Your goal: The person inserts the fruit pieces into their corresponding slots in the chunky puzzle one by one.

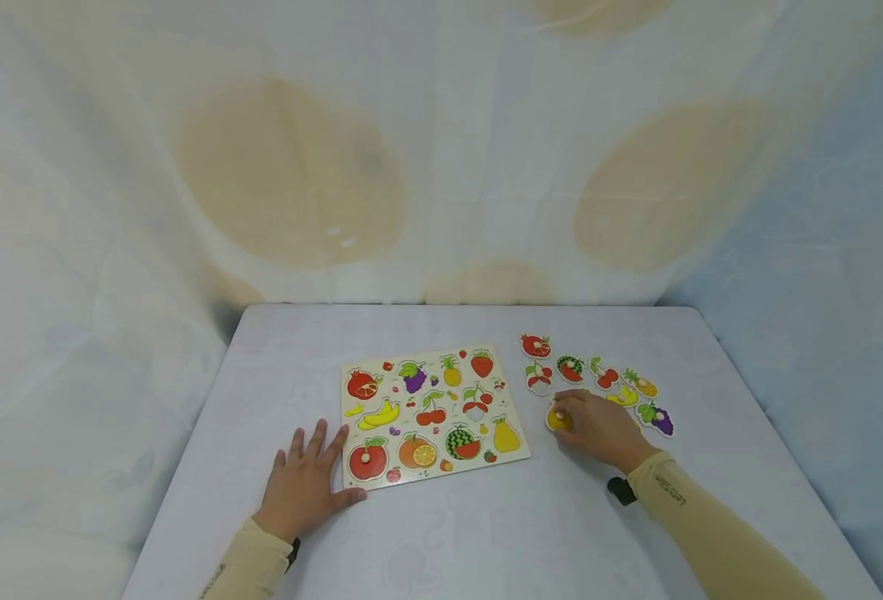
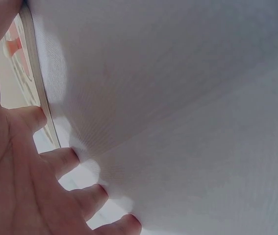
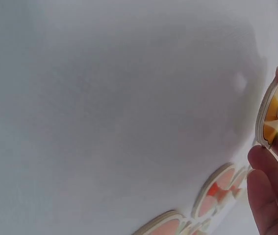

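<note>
A wooden fruit puzzle board (image 1: 405, 402) lies at the middle of the table. My left hand (image 1: 302, 486) rests at its lower left corner, fingers spread, with the thumb and index finger at the board's edge. In the left wrist view the fingers (image 2: 60, 161) are straight and hold nothing. To the right of the board, my right hand (image 1: 604, 427) pinches an orange-coloured puzzle piece (image 1: 559, 418). In the right wrist view this piece (image 3: 271, 115) is tilted and shows a pale knob. A red apple piece (image 1: 368, 460) with a knob sits in the board's lower left.
Several loose knobbed pieces lie beyond and right of my right hand: a pomegranate (image 1: 535, 346), a watermelon (image 1: 570, 368), cherries (image 1: 604, 375), a pineapple (image 1: 644, 384), bananas (image 1: 624, 397) and grapes (image 1: 657, 419). A patterned curtain (image 1: 441, 167) hangs behind the table.
</note>
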### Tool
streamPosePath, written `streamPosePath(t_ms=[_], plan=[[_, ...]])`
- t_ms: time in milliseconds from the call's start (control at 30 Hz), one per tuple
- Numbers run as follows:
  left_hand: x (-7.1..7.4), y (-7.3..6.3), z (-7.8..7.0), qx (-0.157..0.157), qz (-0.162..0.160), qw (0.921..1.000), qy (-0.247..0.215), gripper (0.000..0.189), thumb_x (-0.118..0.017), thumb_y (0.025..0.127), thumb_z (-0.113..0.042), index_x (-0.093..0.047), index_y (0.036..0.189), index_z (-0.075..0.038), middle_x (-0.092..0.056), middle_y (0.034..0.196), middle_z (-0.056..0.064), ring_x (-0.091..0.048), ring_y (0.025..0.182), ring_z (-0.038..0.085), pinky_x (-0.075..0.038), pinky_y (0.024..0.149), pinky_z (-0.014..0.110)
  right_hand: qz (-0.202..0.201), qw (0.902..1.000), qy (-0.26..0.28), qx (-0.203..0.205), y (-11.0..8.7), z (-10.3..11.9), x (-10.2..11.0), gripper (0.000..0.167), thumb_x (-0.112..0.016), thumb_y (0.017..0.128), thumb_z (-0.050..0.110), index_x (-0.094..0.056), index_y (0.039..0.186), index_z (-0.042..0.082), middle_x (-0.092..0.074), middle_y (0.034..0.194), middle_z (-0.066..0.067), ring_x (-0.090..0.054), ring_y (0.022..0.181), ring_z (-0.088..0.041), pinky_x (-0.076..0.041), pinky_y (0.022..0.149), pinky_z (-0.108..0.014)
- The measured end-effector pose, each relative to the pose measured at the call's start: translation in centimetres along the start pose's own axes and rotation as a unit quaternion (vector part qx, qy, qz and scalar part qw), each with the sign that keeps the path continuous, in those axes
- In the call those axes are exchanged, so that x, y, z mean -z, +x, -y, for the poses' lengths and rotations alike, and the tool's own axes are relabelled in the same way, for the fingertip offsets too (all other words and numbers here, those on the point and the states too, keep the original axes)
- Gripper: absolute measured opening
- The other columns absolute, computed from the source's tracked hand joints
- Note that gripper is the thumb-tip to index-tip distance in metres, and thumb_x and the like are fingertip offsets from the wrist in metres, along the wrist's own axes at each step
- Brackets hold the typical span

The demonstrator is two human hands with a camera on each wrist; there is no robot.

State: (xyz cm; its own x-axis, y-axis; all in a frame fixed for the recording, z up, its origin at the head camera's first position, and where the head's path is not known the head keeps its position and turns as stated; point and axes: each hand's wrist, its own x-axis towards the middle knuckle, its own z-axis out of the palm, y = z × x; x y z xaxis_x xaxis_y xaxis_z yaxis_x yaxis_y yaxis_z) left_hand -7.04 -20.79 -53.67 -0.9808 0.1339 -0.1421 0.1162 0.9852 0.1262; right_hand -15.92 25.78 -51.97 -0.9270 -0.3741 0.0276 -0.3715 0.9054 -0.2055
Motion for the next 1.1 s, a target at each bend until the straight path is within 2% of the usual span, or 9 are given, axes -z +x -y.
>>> streamPosePath(t_ms=[367,500,767,1100], plan=[[-0.1,0.0,0.0,0.000,0.000,1.0000,0.000,0.107,-0.073,0.073,-0.072,-0.036,0.156,-0.016,-0.028,0.158,0.023,-0.024,0.139,0.056,-0.026,0.103,0.075,0.021,0.9994,0.013,0.026,-0.1,1.9,0.5,0.034,-0.085,0.080,0.032,-0.076,0.109,0.019,-0.065,0.129,-0.001,-0.061,0.117,-0.028,-0.054,0.092,-0.046],[-0.3,0.1,0.1,-0.001,-0.003,1.0000,-0.001,0.107,-0.072,0.073,-0.072,-0.035,0.156,-0.016,-0.028,0.159,0.023,-0.023,0.139,0.056,-0.025,0.104,0.075,0.027,0.9987,0.008,0.042,-0.1,2.9,0.5,0.035,-0.084,0.080,0.035,-0.076,0.112,0.021,-0.064,0.130,0.002,-0.062,0.116,-0.025,-0.054,0.092,-0.045],[-0.4,0.2,0.1,-0.003,-0.006,1.0000,-0.004,0.107,-0.072,0.073,-0.072,-0.035,0.157,-0.017,-0.027,0.159,0.022,-0.023,0.140,0.056,-0.024,0.104,0.075,0.032,0.9961,0.033,0.076,0.6,5.0,0.4,0.035,-0.085,0.080,0.033,-0.075,0.111,0.022,-0.064,0.129,0.004,-0.060,0.118,-0.020,-0.053,0.094,-0.037],[-0.6,0.3,0.3,0.002,-0.001,1.0000,-0.001,0.108,-0.073,0.072,-0.072,-0.034,0.157,-0.017,-0.026,0.159,0.022,-0.021,0.140,0.056,-0.024,0.104,0.075,0.037,0.9937,-0.008,0.105,1.5,6.5,-0.7,0.034,-0.085,0.079,0.038,-0.076,0.108,0.023,-0.064,0.127,0.008,-0.062,0.113,-0.015,-0.053,0.092,-0.032]])
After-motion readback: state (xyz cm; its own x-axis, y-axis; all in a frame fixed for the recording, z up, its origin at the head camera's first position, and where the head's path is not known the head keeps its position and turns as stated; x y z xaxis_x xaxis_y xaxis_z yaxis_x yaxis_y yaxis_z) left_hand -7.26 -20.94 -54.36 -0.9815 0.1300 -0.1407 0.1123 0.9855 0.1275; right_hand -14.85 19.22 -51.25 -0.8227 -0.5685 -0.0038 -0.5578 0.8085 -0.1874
